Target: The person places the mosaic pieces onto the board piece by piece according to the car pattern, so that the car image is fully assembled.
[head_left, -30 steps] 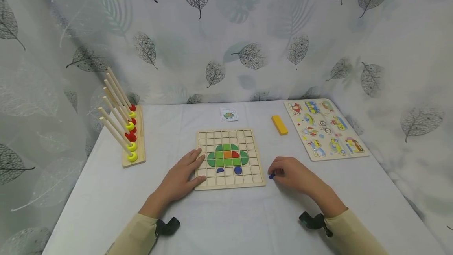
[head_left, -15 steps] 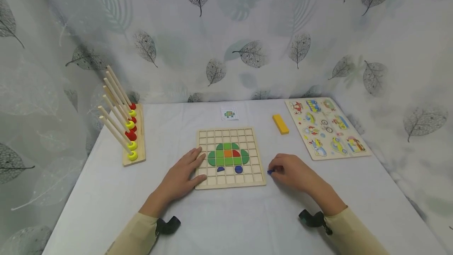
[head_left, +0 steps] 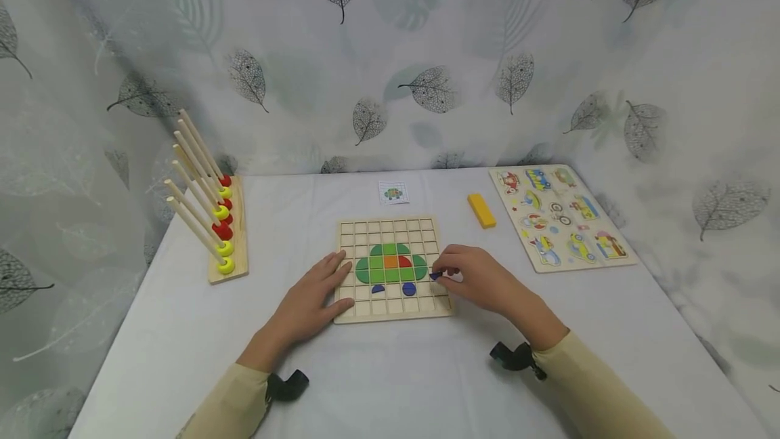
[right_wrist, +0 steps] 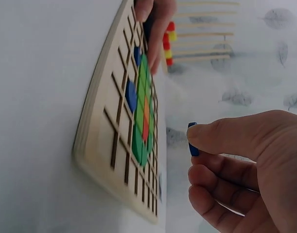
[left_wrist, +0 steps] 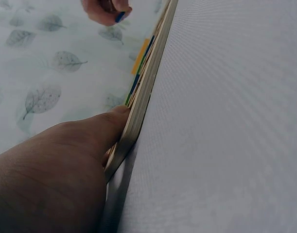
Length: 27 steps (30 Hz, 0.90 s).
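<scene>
A wooden grid board [head_left: 393, 313] lies on the white table with green, orange, red and blue pieces set in its squares. My left hand [head_left: 312, 298] rests on the board's left edge, fingers spread and thumb along the near corner. My right hand [head_left: 481, 281] is over the board's right edge and pinches a small blue piece [right_wrist: 193, 139] between thumb and fingers. In the grid, a blue disc [head_left: 409, 288] and a blue half-round piece [head_left: 378, 288] sit below the green shape.
Behind the board lies a small pattern card [head_left: 393, 192]. A yellow block [head_left: 481, 211] and a wooden picture puzzle [head_left: 560, 217] are at the right. On the left stands a peg rack [head_left: 240, 225] with red and yellow rings.
My right hand has moved left from beside the board to over its right edge, carrying the blue piece. The left hand has stayed on the board.
</scene>
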{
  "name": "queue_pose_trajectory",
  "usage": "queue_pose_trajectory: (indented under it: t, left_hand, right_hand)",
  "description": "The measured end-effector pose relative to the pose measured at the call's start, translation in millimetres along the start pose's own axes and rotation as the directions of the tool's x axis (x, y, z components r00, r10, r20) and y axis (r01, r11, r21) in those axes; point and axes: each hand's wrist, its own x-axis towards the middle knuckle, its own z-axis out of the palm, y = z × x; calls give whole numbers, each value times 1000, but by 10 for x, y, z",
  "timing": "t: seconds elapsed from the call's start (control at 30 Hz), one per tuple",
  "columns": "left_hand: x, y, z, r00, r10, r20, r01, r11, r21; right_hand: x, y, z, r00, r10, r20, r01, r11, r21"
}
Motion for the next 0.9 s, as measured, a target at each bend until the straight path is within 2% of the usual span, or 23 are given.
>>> queue_pose_trajectory:
  t: [0.2,0.37,0.9]
  left_hand:
    - [-5,-17,-7,1000,1,-1,-1,1000,-1]
    - [1,-24,-4,1000,14,-5,-14,1000,-4]
    - [4,-28,13,1000,26,-16,-27,1000,-14]
  right_hand:
    - [218,-215,80,996,-82,30,82,997,-11]
    - [346,-328,192,993,-99,59,100,995,-24]
    - [523,-486,509,981,-143,129,153,986,-66]
